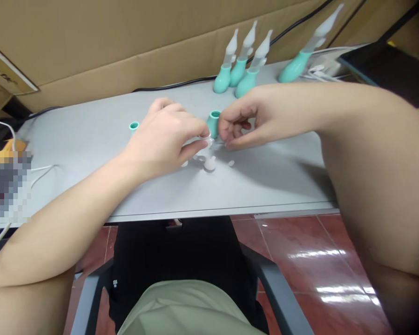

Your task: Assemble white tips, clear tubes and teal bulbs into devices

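Observation:
My left hand [172,128] is closed, with thumb and fingertips pinching a small clear plastic piece [207,141] just above the table. Close beside it on the right, the fingers of my right hand [242,118] are pinched together near that piece; what they hold is too small to make out. Between the hands, slightly behind them, an uncapped teal rubber bulb [213,122] stands upright, partly hidden. Another open teal bulb [134,126] shows behind my left wrist. Below the hands lie a small white part [210,164] and several little white pieces, including a white disc [231,163].
Several assembled nasal aspirators [222,77] with teal bulbs and white tips stand at the back of the grey table [91,125]; another aspirator [296,67] leans at the right. Cardboard [125,42] and a black cable [181,85] line the rear. White cables [42,168] lie left.

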Action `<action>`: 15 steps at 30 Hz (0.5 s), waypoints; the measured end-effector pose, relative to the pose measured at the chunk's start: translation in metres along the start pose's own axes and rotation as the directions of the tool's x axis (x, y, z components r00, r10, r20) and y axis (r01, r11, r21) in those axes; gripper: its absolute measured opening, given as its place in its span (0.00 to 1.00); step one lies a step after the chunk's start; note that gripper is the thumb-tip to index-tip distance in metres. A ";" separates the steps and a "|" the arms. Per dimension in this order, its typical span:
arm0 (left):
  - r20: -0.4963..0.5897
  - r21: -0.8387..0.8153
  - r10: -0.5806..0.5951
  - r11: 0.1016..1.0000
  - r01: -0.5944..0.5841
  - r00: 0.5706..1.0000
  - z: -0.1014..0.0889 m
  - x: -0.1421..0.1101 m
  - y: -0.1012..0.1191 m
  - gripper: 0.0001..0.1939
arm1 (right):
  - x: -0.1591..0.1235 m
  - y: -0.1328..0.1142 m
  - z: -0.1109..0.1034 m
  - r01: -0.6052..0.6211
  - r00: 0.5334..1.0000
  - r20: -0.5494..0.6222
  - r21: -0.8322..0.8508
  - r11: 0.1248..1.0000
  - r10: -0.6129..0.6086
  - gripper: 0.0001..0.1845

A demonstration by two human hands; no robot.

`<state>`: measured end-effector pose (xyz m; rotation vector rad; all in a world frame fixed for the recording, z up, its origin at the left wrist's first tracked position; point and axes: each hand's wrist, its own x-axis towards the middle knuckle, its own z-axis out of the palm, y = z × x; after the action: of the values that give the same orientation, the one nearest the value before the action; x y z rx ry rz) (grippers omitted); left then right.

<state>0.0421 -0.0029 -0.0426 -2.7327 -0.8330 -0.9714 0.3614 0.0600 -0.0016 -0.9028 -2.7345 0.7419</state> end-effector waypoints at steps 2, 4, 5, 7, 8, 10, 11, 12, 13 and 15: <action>0.014 0.014 -0.019 1.000 0.019 1.000 -0.001 0.002 0.005 0.07 | 0.000 -0.007 0.001 -0.056 0.998 0.007 -0.041 0.998 0.056 0.15; 0.044 0.027 -0.035 0.999 0.034 0.998 -0.002 0.005 0.010 0.08 | 0.000 -0.015 0.003 -0.118 0.992 0.025 -0.074 0.990 0.120 0.17; 0.069 0.030 -0.039 0.999 0.037 0.997 -0.002 0.006 0.013 0.08 | 0.000 -0.018 0.003 -0.140 0.989 0.032 -0.092 0.986 0.144 0.16; 0.106 0.037 -0.053 0.998 0.049 0.993 -0.002 0.009 0.018 0.07 | 0.001 -0.023 0.004 -0.181 0.982 0.035 -0.130 0.975 0.186 0.15; 0.112 0.044 -0.064 0.997 0.060 0.992 -0.001 0.011 0.020 0.07 | 0.002 -0.025 0.005 -0.205 0.977 0.034 -0.147 0.968 0.212 0.14; 0.127 0.065 -0.087 0.995 0.079 0.988 0.001 0.012 0.023 0.07 | 0.003 -0.027 0.006 -0.267 0.961 0.030 -0.172 0.948 0.276 0.14; 0.125 0.076 -0.091 0.994 0.082 0.988 0.002 0.013 0.023 0.07 | 0.004 -0.027 0.006 -0.289 0.954 0.031 -0.177 0.941 0.299 0.15; 0.125 0.083 -0.088 0.993 0.078 0.988 0.003 0.013 0.024 0.07 | 0.005 -0.027 0.007 -0.299 0.951 0.032 -0.177 0.938 0.309 0.15; 0.133 0.086 -0.082 0.994 0.071 0.988 0.004 0.012 0.024 0.08 | 0.005 -0.026 0.007 -0.299 0.951 0.034 -0.173 0.939 0.309 0.15; 0.137 0.089 -0.074 0.994 0.062 0.988 0.006 0.011 0.022 0.08 | 0.005 -0.025 0.006 -0.294 0.952 0.042 -0.158 0.943 0.304 0.15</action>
<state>0.0647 -0.0149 -0.0388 -2.7410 -0.9728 -0.7437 0.3427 0.0435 0.0060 -1.3747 -2.7727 0.6275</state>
